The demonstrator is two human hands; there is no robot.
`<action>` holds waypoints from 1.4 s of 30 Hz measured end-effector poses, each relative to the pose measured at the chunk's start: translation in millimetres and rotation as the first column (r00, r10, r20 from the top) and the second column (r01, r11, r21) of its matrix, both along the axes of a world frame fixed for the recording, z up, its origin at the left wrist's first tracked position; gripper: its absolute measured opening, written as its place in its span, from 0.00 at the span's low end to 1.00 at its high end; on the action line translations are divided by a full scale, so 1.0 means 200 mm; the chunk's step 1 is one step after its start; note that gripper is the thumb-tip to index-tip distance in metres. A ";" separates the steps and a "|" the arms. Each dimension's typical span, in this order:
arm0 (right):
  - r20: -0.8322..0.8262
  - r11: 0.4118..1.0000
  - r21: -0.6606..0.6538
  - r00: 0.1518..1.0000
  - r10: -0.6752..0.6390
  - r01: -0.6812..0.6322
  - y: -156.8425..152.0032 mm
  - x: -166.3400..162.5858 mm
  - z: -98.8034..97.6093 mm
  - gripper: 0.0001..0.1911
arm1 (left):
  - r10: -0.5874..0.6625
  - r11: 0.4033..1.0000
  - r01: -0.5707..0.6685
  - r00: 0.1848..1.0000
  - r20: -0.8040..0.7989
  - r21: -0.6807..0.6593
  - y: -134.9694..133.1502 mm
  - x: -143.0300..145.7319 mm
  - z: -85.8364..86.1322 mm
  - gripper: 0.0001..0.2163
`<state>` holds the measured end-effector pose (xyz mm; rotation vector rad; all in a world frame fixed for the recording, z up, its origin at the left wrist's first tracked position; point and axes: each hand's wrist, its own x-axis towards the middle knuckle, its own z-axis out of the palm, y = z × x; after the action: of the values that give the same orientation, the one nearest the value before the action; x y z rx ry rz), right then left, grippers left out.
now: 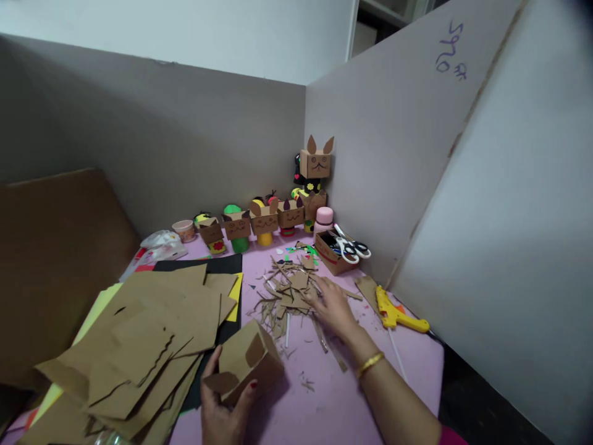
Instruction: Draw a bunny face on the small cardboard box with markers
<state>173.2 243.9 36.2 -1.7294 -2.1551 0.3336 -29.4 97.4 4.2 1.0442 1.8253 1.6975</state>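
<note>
A small brown cardboard box [259, 364] is gripped in my left hand [227, 408], thumb on the near side and fingers on the far side. Leaf-shaped cardboard ears stand out from its surface. My right hand [333, 309] reaches over the right side of a heap of cardboard scraps [287, 296], fingers stretched out and touching the pieces. Whether a scrap lies under the fingertips is hidden. Left of the box are large stacked cardboard sheets [157, 309], partly on black paper [231, 264].
Cardboard animal-faced figures [264, 222] line the back wall. A box [336, 262] with scissors [349, 247] stands at right by a pink bottle [324, 217]. The yellow glue gun [396, 312] lies near the right panel. A paper cup [184, 230] sits back left.
</note>
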 end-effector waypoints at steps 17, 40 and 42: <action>-0.021 0.999 -0.035 1.000 0.003 -0.004 -0.07 0.02 -0.04 0.14 | 0.012 0.998 -0.012 1.000 -0.003 0.059 0.01 -0.04 -0.03 0.38; -0.036 0.908 0.002 0.908 0.418 -0.418 -0.44 -0.08 -0.11 0.32 | 0.137 0.976 -0.137 0.990 0.007 0.168 0.01 -0.06 -0.01 0.37; -0.027 0.978 -0.013 0.977 0.210 -0.210 -0.46 -0.01 -0.14 0.33 | 0.138 0.978 -0.138 0.990 0.010 0.157 0.01 -0.06 0.00 0.37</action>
<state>172.1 151.1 7.8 -1.4988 -2.3275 0.4263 -41.3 99.4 3.2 0.9994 1.8258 1.9500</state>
